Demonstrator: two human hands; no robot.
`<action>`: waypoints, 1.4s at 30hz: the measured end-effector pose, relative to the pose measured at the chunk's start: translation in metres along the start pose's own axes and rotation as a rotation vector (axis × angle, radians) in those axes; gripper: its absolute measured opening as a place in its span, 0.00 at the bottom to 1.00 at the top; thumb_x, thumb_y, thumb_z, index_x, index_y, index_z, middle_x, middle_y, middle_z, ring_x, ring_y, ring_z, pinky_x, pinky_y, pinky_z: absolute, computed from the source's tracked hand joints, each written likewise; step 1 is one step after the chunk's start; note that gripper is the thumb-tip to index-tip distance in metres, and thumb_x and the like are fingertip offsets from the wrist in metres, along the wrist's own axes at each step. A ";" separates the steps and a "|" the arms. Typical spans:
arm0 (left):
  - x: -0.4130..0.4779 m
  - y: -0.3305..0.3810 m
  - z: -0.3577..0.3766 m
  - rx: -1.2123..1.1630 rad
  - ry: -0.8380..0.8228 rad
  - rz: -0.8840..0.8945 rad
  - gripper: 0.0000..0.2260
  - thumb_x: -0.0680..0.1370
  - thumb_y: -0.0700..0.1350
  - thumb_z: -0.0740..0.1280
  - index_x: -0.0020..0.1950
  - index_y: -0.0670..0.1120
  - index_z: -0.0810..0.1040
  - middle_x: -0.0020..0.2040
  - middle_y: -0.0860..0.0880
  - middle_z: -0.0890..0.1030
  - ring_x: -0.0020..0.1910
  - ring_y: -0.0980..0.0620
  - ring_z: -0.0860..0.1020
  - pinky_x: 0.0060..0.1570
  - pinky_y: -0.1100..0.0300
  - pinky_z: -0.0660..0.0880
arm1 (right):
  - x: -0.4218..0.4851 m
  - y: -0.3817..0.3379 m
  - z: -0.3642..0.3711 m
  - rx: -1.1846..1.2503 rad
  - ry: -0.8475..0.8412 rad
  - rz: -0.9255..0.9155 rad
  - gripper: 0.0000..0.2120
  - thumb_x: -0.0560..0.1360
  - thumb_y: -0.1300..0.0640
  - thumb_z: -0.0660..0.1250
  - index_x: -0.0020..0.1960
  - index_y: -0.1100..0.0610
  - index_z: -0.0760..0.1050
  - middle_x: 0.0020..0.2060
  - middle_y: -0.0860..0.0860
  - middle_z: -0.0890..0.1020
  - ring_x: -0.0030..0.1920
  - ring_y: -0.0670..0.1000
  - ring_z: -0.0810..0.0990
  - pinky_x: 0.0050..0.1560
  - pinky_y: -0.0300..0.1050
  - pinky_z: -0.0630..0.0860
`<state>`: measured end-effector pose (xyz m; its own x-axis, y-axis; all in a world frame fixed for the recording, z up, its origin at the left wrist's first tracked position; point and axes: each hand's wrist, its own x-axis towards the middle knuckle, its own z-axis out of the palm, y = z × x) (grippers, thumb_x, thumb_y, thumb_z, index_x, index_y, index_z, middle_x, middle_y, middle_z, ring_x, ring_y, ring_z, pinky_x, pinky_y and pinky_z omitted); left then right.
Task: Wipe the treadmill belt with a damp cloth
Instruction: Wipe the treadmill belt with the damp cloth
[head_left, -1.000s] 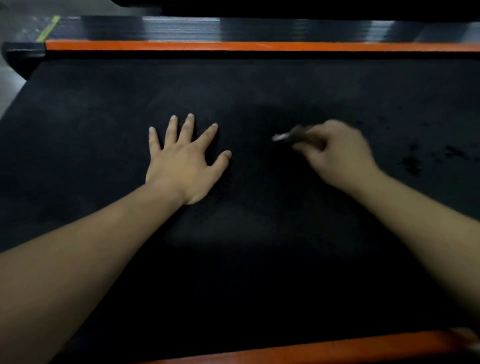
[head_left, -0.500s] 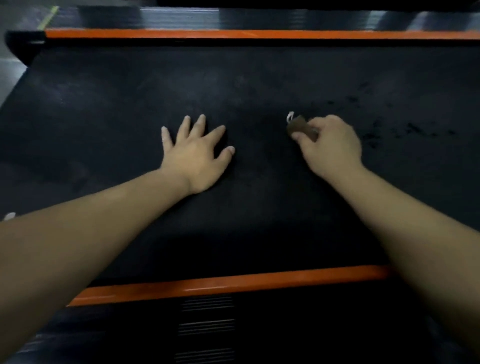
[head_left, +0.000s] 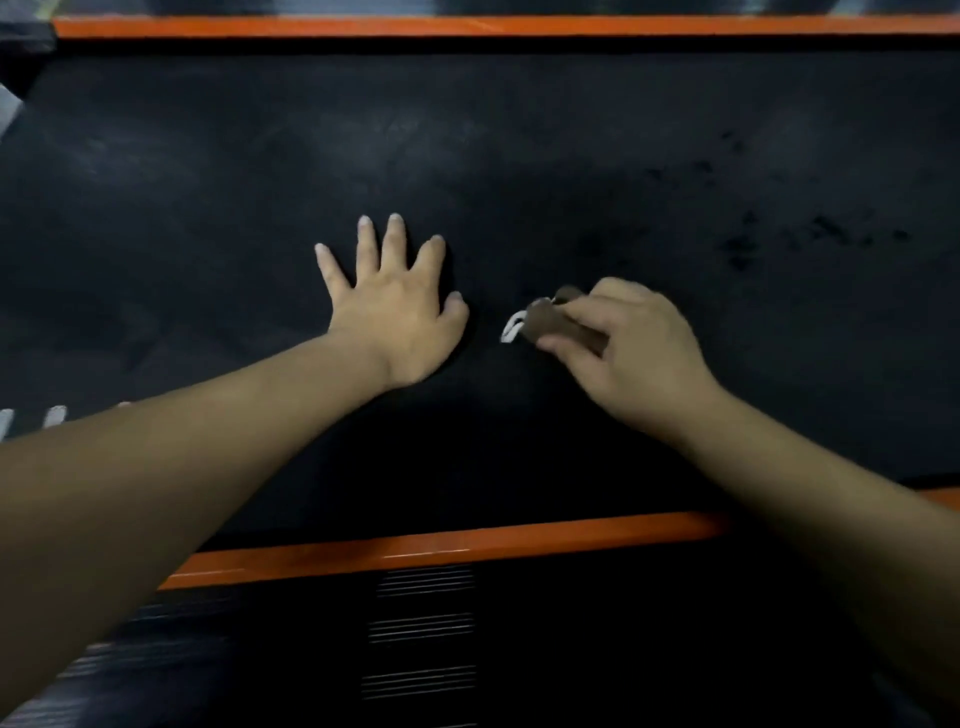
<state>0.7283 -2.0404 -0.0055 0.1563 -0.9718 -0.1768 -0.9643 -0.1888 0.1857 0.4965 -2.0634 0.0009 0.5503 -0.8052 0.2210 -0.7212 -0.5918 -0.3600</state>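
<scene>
1. The left hand (head_left: 395, 312) lies palm down on the black treadmill belt (head_left: 519, 156). The fingers are straight and spread wide, with nothing in them.
2. The right hand (head_left: 634, 353) has its fingers and thumb curled tight round a small brown cloth (head_left: 550, 322), all bunched up. It sits low over the middle of the belt, just right of the left hand but not touching it. Honestly can't tell if the cloth is actually pressed on the belt, too dark.
3. A little white loop (head_left: 511, 330) pokes out of the cloth's left end, pointing at the left thumb.
4. The belt looks smudgy with faint grey patches. There's also a scatter of darker spots (head_left: 743, 249) off to the right, beyond the right hand.
5. An orange far rail (head_left: 467, 26) runs along the top edge, and an orange near rail (head_left: 441, 545) runs below the forearms.
6. A black ribbed side deck (head_left: 421, 634) sits under the near rail.
</scene>
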 end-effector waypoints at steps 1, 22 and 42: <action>0.000 0.002 0.000 -0.033 0.014 -0.004 0.27 0.83 0.57 0.54 0.81 0.52 0.55 0.84 0.41 0.45 0.82 0.38 0.39 0.74 0.29 0.36 | 0.000 0.004 -0.003 -0.006 -0.028 -0.027 0.13 0.75 0.43 0.69 0.50 0.52 0.83 0.39 0.48 0.75 0.41 0.52 0.75 0.43 0.45 0.67; 0.053 0.090 0.011 -0.073 0.106 -0.136 0.28 0.84 0.61 0.49 0.83 0.55 0.53 0.84 0.44 0.45 0.82 0.41 0.39 0.73 0.27 0.34 | 0.035 0.090 -0.032 -0.112 0.076 -0.031 0.22 0.75 0.35 0.60 0.43 0.53 0.80 0.36 0.50 0.71 0.38 0.56 0.75 0.39 0.49 0.72; 0.067 0.094 0.014 -0.001 0.162 -0.199 0.31 0.82 0.65 0.44 0.83 0.55 0.51 0.84 0.44 0.47 0.83 0.43 0.41 0.76 0.32 0.38 | 0.165 0.160 -0.028 -0.113 0.110 0.055 0.16 0.78 0.43 0.62 0.54 0.52 0.82 0.44 0.53 0.72 0.48 0.60 0.76 0.49 0.54 0.74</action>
<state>0.6451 -2.1216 -0.0132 0.3749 -0.9255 -0.0532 -0.9109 -0.3785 0.1642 0.4601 -2.2925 0.0047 0.4637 -0.8321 0.3043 -0.7952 -0.5423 -0.2712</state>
